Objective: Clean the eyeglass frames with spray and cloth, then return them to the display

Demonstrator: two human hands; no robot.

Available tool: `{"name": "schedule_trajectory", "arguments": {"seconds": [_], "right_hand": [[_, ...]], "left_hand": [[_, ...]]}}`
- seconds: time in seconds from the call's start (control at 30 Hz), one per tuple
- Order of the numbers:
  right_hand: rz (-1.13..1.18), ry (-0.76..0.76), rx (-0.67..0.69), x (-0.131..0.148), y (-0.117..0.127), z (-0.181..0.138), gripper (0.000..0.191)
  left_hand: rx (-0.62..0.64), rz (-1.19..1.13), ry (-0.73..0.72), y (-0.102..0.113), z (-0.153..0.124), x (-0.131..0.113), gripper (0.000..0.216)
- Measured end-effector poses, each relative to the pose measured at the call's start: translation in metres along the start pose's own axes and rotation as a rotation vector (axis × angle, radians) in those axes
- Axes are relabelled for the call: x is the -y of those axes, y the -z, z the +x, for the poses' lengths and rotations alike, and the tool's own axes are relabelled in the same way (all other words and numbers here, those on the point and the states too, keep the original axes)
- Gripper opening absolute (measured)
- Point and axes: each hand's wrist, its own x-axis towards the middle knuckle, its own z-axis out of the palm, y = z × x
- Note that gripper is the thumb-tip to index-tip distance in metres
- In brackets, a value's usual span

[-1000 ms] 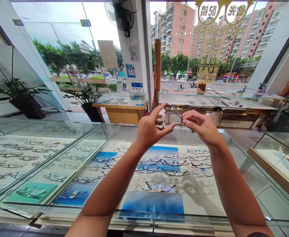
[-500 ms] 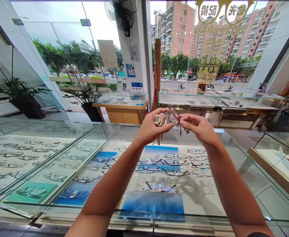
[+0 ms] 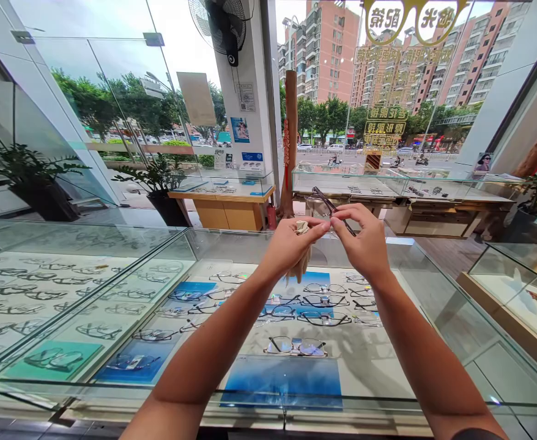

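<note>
Both hands were up at chest height over the glass display case [image 3: 232, 231], fingertips meeting at frame centre. The left hand [image 3: 289, 244] was closed on a crumpled beige cloth [image 3: 301, 228]: thumb and forefinger pressed it toward the glasses [image 3: 324, 201], and the loose end hung below the palm. The right hand [image 3: 364, 244] was clamped on the glasses, with thumb and forefinger pinching the dark temple and the other fingers curled.

The glasses sat between the two hands, just above and slightly far of the fingertips, off the case and in the air. The temple's long axis ran diagonally, high end far-left, low end near-right over the right fingers. The lens was clear and hard to outline against the window; it seemed to sit on the left-hand side, at the cloth. Both hands touched the glasses, so neither was nearer. The right carried them, the left met them through the cloth.

Below lay rows of frames [image 3: 314, 300] inside the case. A wall fan [image 3: 225, 24] was far above.
</note>
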Motion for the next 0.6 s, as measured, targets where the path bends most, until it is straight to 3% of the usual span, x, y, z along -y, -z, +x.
{"name": "schedule_trajectory", "arguments": {"seconds": [0.17,0.43,0.6], "right_hand": [[-0.122,0.102,0.018,0.008,-0.010,-0.008,0.014],[-0.106,0.101,0.146,0.016,-0.016,-0.014,0.019],[-0.151,0.059,0.183,0.022,0.000,-0.008,0.020]], "left_hand": [[-0.067,-0.046,0.025,-0.003,0.002,0.005,0.035],[-0.181,-0.067,0.029,0.010,0.012,0.017,0.046],[-0.078,0.222,-0.049,0.029,0.012,0.008,0.035]]}}
